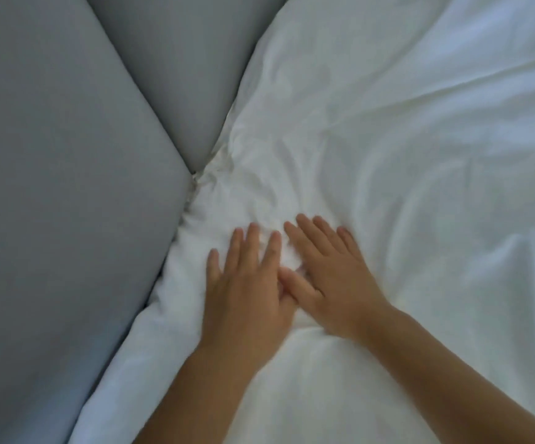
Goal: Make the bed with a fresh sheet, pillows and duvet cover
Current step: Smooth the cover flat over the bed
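Plainly, on my feed the left hand (247,293) lay palm down, fingers straight and a little spread, gripping nothing. The right hand (333,283) lay just beside it in the same way, flat and splayed, and the two thumbs met between them. Both palms pressed on the white duvet (387,139), which bunched into small creases just ahead of the fingertips. From there I saw the duvet spread wide to the right and toward the far edge in long soft folds, covering the bed. Its left border was tucked against two grey padded panels, one along the left side (51,187) and one further up (179,75), which met in a corner just beyond the hands. Both bare forearms reached in from the lower edge.
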Motion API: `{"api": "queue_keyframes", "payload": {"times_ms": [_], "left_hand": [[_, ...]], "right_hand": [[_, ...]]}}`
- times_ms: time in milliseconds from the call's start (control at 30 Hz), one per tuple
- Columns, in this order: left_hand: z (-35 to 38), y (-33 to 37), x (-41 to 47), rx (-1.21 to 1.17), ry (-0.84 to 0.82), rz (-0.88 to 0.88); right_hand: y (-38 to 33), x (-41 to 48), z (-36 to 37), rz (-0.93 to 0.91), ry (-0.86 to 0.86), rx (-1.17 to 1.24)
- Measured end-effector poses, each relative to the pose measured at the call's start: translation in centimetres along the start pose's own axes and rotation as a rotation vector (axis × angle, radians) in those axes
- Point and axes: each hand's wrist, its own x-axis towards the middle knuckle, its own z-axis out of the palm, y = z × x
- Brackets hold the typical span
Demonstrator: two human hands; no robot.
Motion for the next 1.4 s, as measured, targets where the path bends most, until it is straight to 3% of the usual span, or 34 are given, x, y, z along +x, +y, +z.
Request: {"api": "queue_keyframes", "payload": {"times_ms": [67,167,333,433,567,667,833,967,1100,1233,1333,1400], "left_hand": [[1.5,1.0,-4.1,-0.010,-0.015,0.093],[2.9,0.6,-5.8,0.049,0.027,0.085],[2.2,1.6,-6.1,-0.065,0.176,0.192],[2.3,0.6,-8.0,-0.091,0.285,0.300],[2.9,0.9,-10.8,0.054,0.031,0.382],[2.7,0.7,-11.8,0.081,-0.089,0.233],[2.1,-2.5,-13.9,0.016,-0.030,-0.208],[2.6,-3.4,-18.2,0.015,-0.166,-0.445],[2.4,-4.1,-21.5,-0.037,-0.049,-0.311],[1.5,-4.2,-22.7,-0.058,0.016,-0.271],[1.8,-4.0,-26.2,-0.083,-0.006,-0.332],[2.9,-2.7,-30.0,-0.085,0.024,-0.373]], "right_hand": [[0.7,-4.6,0.3,-0.072,-0.020,-0.098],[1.7,-9.3,1.0,-0.163,-0.033,-0.229],[0.8,-9.2,0.7,-0.236,0.317,-0.196],[0.1,-10.9,-0.2,-0.232,0.370,-0.158],[0.6,-14.6,-0.2,-0.164,0.241,-0.279],[0.4,-15.0,0.3,-0.132,0.139,-0.335],[-0.4,-18.6,2.2,-0.077,0.037,-0.357],[-2.6,-21.6,3.6,-0.125,-0.011,-0.325],[-4.7,-24.0,5.3,-0.385,-0.066,-0.293],[-5.2,-23.3,5.8,-0.500,0.157,-0.196],[-5.7,-23.0,6.0,-0.498,0.081,-0.224],[-5.9,-23.7,5.5,-0.446,-0.056,-0.158]]}}
